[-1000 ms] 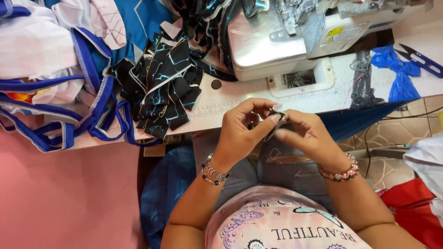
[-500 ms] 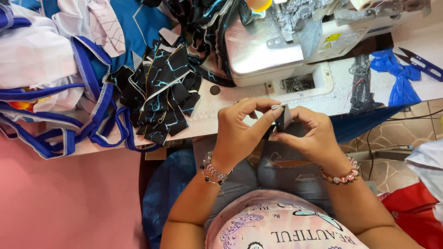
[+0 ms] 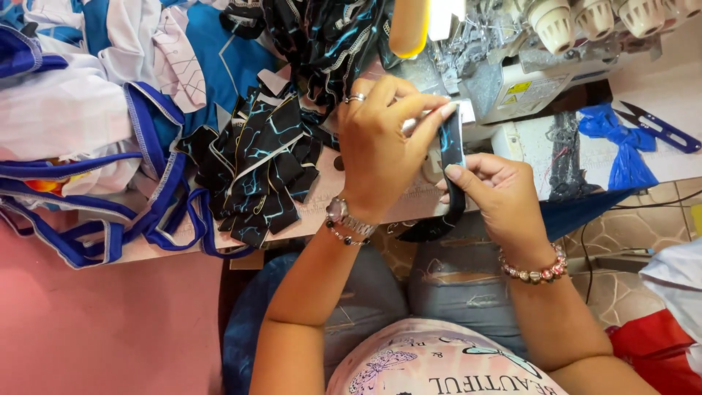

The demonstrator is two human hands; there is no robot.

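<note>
Pinching a black strip [image 3: 452, 157], left hand [image 3: 384, 143] and right hand [image 3: 501, 201].

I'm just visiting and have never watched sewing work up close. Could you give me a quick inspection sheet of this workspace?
Surface: pale table, mostly covered with cloth.
Job's things: black strip with blue streaks, held upright in front of the sewing machine.
Clutter: pile of black-and-blue pieces; blue-and-white garments; blue-handled snips; blue scrap.
Grips: left hand pinches the strip's top; right hand pinches it lower down.
Cables: dark cable below the table edge at the right.
Surroundings: pink floor; stone-patterned tiles; red and white cloth at lower right.
</note>
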